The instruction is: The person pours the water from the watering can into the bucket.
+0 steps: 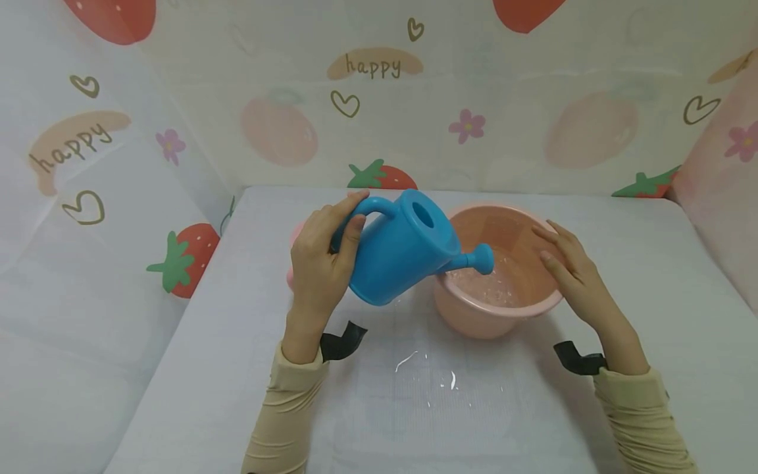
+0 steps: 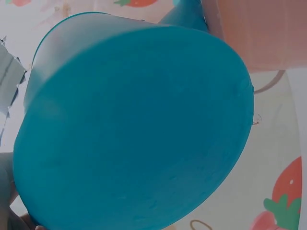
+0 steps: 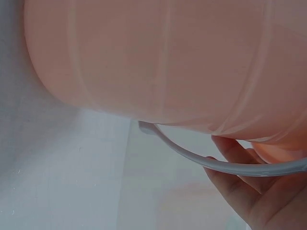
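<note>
My left hand [image 1: 322, 257] grips the handle of a blue watering can [image 1: 397, 253], tilted to the right. Its round sprinkler head [image 1: 483, 259] hangs over the near left part of a pink basin [image 1: 482, 322]. Rippled, clear water [image 1: 491, 286] shows inside the basin. In the left wrist view the can's blue base [image 2: 139, 129] fills most of the picture. On the basin's right side my right hand [image 1: 571, 273] holds the rim, fingertips reaching over it. From the right wrist, the basin's ribbed wall [image 3: 144, 57] and a grey curved band [image 3: 230, 167] across the fingers are visible.
A pink object [image 1: 290, 278] is mostly hidden behind my left hand. Small wet spots [image 1: 453, 380] glisten on the white tabletop [image 1: 450, 421] in front of the basin. Strawberry-printed sheets [image 1: 379, 131] hang along the back and sides.
</note>
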`<state>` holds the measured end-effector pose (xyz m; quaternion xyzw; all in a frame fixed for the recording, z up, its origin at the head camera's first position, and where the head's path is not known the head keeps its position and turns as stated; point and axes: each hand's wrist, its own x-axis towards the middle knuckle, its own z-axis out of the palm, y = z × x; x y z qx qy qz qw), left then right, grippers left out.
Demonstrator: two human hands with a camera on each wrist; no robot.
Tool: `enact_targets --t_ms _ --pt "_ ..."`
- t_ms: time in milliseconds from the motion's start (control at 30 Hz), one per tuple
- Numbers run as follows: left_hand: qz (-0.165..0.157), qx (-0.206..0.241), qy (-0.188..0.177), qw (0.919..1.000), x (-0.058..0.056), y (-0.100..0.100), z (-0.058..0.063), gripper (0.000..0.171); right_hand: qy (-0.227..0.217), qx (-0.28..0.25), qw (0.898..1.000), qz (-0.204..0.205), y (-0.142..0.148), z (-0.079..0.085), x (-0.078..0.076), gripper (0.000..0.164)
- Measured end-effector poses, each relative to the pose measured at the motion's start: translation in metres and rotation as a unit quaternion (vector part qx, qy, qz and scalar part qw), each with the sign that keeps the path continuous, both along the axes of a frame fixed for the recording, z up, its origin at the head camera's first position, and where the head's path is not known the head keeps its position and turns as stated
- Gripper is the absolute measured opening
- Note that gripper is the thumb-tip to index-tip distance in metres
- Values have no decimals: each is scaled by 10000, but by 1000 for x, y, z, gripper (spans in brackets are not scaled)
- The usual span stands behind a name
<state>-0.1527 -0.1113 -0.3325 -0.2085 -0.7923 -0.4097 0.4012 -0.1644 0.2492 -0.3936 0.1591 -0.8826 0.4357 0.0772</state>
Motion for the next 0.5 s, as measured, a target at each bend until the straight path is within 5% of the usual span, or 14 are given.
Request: enact_targets --t_ms 500 --pt "-65 -15 -211 9998 4 1 2 35 -15 20 10000 -17 -1 2 2 44"
